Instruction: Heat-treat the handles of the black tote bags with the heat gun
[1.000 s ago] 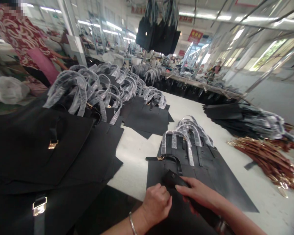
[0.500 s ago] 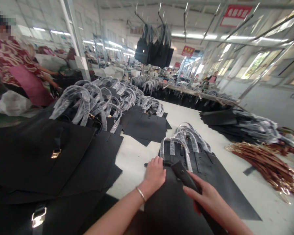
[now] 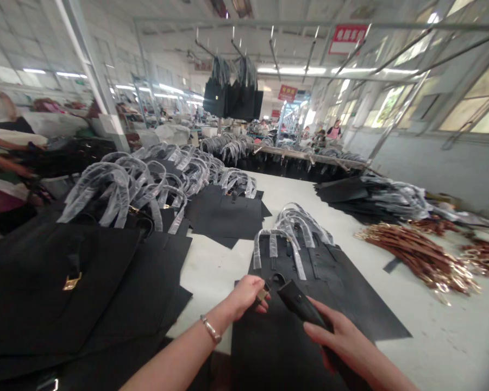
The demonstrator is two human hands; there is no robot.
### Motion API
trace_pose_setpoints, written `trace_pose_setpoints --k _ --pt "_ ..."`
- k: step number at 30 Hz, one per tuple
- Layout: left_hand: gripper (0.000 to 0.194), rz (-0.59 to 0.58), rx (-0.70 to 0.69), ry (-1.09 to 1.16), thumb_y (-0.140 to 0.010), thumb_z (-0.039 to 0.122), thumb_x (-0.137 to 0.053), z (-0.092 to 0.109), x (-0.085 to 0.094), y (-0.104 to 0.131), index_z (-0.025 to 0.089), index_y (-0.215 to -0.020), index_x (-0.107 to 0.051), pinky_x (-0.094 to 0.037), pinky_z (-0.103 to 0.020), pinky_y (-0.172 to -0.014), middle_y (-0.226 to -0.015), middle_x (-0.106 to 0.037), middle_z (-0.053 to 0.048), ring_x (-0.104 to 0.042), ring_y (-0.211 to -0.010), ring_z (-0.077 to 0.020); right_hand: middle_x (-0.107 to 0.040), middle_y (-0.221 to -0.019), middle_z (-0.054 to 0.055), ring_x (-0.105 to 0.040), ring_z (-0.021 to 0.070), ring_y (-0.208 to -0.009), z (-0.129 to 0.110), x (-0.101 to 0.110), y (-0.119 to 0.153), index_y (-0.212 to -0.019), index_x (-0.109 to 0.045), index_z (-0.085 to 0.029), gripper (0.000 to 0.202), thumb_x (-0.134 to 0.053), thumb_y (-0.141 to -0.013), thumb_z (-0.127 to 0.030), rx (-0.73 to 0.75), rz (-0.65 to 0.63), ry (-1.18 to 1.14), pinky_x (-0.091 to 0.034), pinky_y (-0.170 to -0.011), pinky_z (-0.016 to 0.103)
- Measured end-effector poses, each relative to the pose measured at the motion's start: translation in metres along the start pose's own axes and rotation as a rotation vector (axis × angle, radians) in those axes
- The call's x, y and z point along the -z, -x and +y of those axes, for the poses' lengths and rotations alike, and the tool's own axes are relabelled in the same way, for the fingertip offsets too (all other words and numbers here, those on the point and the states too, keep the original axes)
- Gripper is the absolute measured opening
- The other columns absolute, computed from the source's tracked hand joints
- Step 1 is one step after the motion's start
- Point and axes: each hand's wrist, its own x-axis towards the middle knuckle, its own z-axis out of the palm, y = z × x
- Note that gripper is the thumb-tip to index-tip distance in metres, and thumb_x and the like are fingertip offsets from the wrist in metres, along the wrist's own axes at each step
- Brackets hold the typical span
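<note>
My left hand [image 3: 250,295], with a bracelet on its wrist, is closed on a small metal buckle [image 3: 263,294] at the end of a black strap. The strap loops up at the top of a black bag panel [image 3: 264,347]. My right hand [image 3: 338,331] grips a long black leather piece [image 3: 305,309] with a snap near its tip, held over the same panel. Behind the hands, more black bag pieces [image 3: 350,288] lie stacked, their handles [image 3: 289,233] wrapped in clear plastic.
Piles of black bags [image 3: 106,271] with wrapped handles cover the left side. On the white table [image 3: 424,331], brown straps [image 3: 415,255] with gold clasps lie at the right. Black bags [image 3: 236,98] hang from a rack ahead. A person's arm [image 3: 8,157] shows at far left.
My left hand has lifted off the panel and now holds the buckle, the strap curling up. My right hand keeps its grip. The view has turned a little to the right.
</note>
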Motion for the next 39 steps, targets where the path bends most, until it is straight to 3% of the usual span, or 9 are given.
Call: trace_pose_setpoints --k 4,8,13,17,21,26,31,36,39 --pt "0.042 0.025 0.009 0.595 -0.083 0.053 -0.055 -0.024 -0.036 0.015 0.011 -0.09 -0.059 -0.046 -0.023 -0.054 -0.083 -0.061 -0.007 -0.056 -0.058 -0.01 -0.056 -0.06 -0.007 -0.056 0.0104 -0.037 0.0 -0.001 0.003 -0.141 -0.04 -0.021 0.069 -0.064 -0.08 -0.044 -0.032 -0.066 -0.09 -0.042 -0.034 0.018" --pt "0.044 0.025 -0.007 0.738 -0.078 0.05 -0.063 -0.035 -0.056 0.019 0.01 -0.097 -0.062 -0.038 -0.021 -0.051 -0.083 -0.061 -0.006 -0.052 -0.057 -0.0088 -0.056 -0.063 -0.007 -0.054 0.0091 -0.037 0.0 -0.001 -0.001 -0.136 -0.045 -0.02 0.063 -0.063 -0.081 -0.044 -0.061 -0.12 -0.154 -0.044 -0.035 0.018" --pt "0.031 -0.038 0.153 0.942 -0.072 0.031 -0.069 -0.029 -0.064 0.021 0.009 -0.093 -0.065 -0.033 -0.02 -0.051 -0.079 -0.061 -0.006 -0.047 -0.055 -0.0069 -0.056 -0.064 -0.006 -0.055 0.0098 -0.038 -0.006 0.005 -0.005 -0.14 -0.038 -0.019 0.071 -0.062 -0.08 -0.047 -0.032 0.084 -0.131 -0.044 -0.036 0.019" --pt "0.022 0.013 0.035 0.903 -0.067 0.027 -0.074 -0.024 -0.069 0.025 0.009 -0.077 -0.065 -0.034 -0.02 -0.055 -0.067 -0.056 -0.001 -0.044 -0.055 -0.0071 -0.056 -0.055 -0.007 -0.056 0.0129 -0.038 0.005 0.012 0.005 -0.143 -0.035 -0.016 0.076 -0.062 -0.079 -0.048 -0.031 0.127 -0.023 -0.044 -0.037 0.021" --pt "0.031 0.095 -0.015 0.791 -0.065 0.035 -0.077 -0.024 -0.075 0.027 0.01 -0.081 -0.068 -0.04 -0.023 -0.062 -0.073 -0.063 -0.005 -0.052 -0.065 -0.0125 -0.056 -0.044 -0.007 -0.057 0.0153 -0.038 0.022 0.011 0.022 -0.147 -0.029 -0.012 0.083 -0.06 -0.08 -0.051 -0.061 0.126 0.035 -0.045 -0.039 0.022" --pt "0.031 0.182 -0.109 0.619 -0.068 0.033 -0.074 -0.029 -0.081 0.025 0.01 -0.089 -0.071 -0.039 -0.022 -0.06 -0.071 -0.064 -0.004 -0.053 -0.063 -0.0132 -0.06 -0.054 -0.004 -0.055 0.0124 -0.038 0.026 0.0 0.038 -0.147 -0.03 -0.014 0.084 -0.061 -0.079 -0.051 -0.075 0.06 -0.029 -0.043 -0.037 0.02" --pt "0.029 0.216 -0.228 0.347 -0.074 0.036 -0.069 -0.039 -0.084 0.022 0.011 -0.089 -0.073 -0.037 -0.022 -0.055 -0.064 -0.061 -0.002 -0.049 -0.057 -0.0121 -0.061 -0.062 -0.004 -0.054 0.0096 -0.038 0.025 -0.008 0.033 -0.143 -0.038 -0.018 0.072 -0.061 -0.08 -0.044 -0.047 0.0 -0.074 -0.044 -0.037 0.019" --pt "0.03 0.176 -0.17 0.449 -0.072 0.03 -0.07 -0.038 -0.088 0.02 0.01 -0.093 -0.072 -0.04 -0.023 -0.057 -0.073 -0.067 -0.006 -0.054 -0.06 -0.0133 -0.059 -0.062 -0.004 -0.054 0.0105 -0.038 0.028 -0.004 0.027 -0.145 -0.033 -0.016 0.075 -0.06 -0.081 -0.046 -0.036 0.151 -0.085 -0.043 -0.037 0.02" --pt "0.026 0.179 -0.16 0.44 -0.071 0.028 -0.069 -0.033 -0.091 0.022 0.009 -0.089 -0.073 -0.039 -0.022 -0.055 -0.068 -0.066 -0.005 -0.053 -0.057 -0.0125 -0.06 -0.067 -0.004 -0.054 0.0094 -0.038 0.03 0.0 0.034 -0.144 -0.036 -0.017 0.075 -0.061 -0.08 -0.048 -0.066 0.071 -0.161 -0.043 -0.036 0.02"
